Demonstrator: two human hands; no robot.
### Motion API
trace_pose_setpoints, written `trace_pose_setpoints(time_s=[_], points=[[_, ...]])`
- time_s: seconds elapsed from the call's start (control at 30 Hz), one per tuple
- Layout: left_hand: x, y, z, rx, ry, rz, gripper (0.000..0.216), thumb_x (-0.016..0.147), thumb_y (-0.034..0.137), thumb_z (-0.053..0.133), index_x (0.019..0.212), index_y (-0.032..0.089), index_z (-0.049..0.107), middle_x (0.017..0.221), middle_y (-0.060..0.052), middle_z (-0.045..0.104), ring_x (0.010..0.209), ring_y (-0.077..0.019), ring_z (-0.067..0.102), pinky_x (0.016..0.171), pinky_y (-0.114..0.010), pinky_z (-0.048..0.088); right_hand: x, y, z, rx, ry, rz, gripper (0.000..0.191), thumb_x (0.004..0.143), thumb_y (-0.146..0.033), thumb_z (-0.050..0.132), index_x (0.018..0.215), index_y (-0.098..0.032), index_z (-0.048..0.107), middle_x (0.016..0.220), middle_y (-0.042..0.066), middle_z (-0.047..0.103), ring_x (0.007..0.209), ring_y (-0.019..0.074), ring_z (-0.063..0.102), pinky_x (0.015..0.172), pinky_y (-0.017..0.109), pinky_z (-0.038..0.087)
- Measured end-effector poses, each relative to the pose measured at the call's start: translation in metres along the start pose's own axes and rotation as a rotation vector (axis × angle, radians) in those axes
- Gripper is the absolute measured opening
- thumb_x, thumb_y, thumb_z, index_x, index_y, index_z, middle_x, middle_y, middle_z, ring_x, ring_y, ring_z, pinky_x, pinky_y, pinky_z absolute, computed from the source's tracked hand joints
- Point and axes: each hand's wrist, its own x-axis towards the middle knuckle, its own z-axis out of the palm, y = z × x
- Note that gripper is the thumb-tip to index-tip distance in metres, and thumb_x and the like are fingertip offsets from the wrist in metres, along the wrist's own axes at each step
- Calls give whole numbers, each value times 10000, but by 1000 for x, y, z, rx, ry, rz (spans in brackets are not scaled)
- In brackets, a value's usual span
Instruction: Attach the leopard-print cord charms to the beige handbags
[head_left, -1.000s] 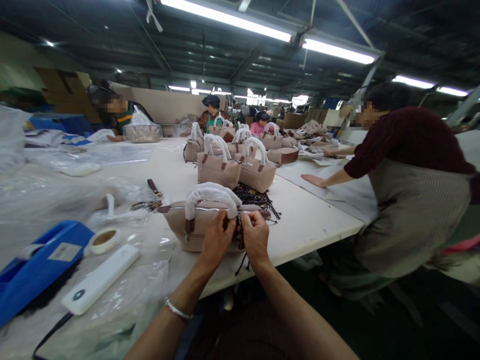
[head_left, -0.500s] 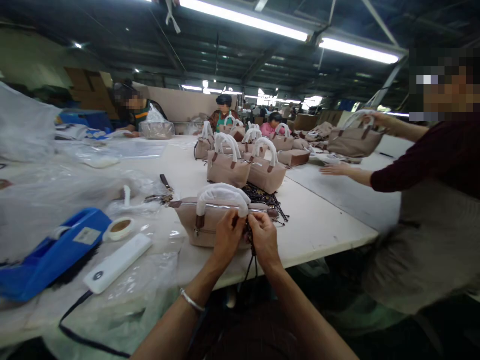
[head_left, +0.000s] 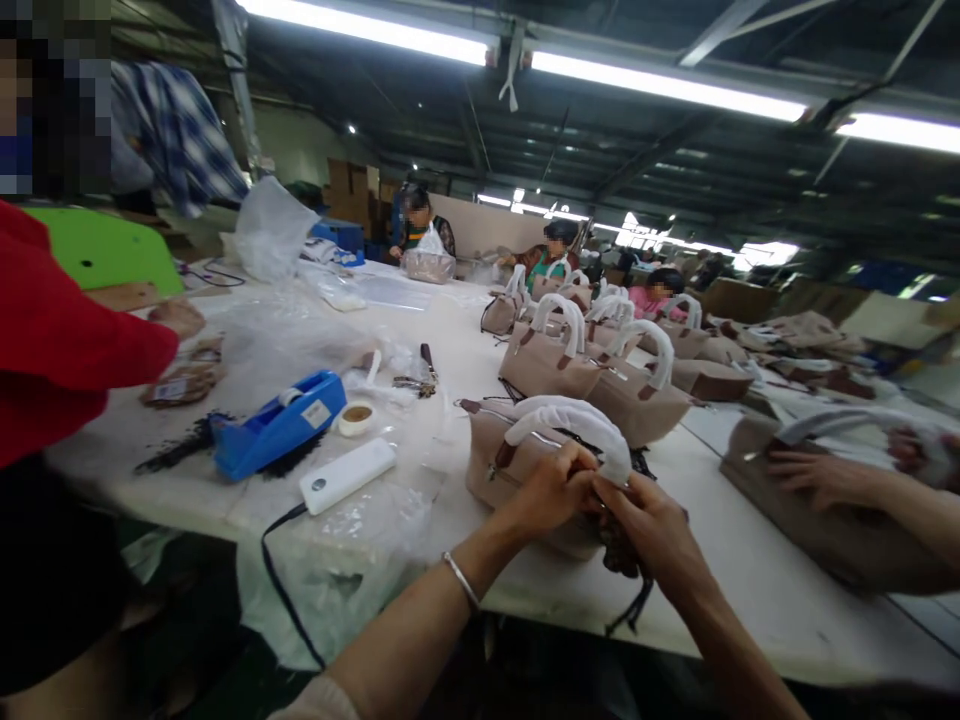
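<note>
A beige handbag (head_left: 487,455) with brown trim stands at the table's front edge, its arched handles (head_left: 574,415) wrapped in white. By the near handle's base, my left hand (head_left: 551,490) is closed in a pinch on a dark tasselled strap (head_left: 622,555). My right hand (head_left: 656,535) meets it fingertip to fingertip, pinching the same strap, whose cord ends hang over the table edge. Fingers hide the exact spot where the strap meets the bag.
Several similar handbags (head_left: 555,360) stand behind. Left lie a blue tape dispenser (head_left: 277,425), a tape roll (head_left: 355,418), a white corded device (head_left: 349,478), a wrist strap (head_left: 426,370) and plastic bags (head_left: 277,320). A co-worker's hands (head_left: 832,478) handle another bag (head_left: 780,510) at right; a red-sleeved person (head_left: 75,340) stands left.
My view has swung left, so the table's things appear further right, and a red-sleeved person has come into view. Both hands stay at the handle's base. The co-worker's bag is now lower, by the table.
</note>
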Motion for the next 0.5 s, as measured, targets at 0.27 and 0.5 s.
trace_pose_setpoints(time_s=[0.27,0.5], points=[[-15,-13,-52,155,209,21,171,891,360,496,906,207,571,774,7,646,659,-136,649,624,-238,504,-4,3,13,131,95,227,462,691,-635,646,781,-182,633,513,-14,581,380,148,519,332,249,417],[-5,-41,-175,798,714,-371,263,941,380,391,948,190,574,963,-77,684,942,-215,646,823,-316,458,-8,10,11,-170,105,46,473,712,-620,612,963,-221,658,698,42,729,674,261,709,552,299,540]])
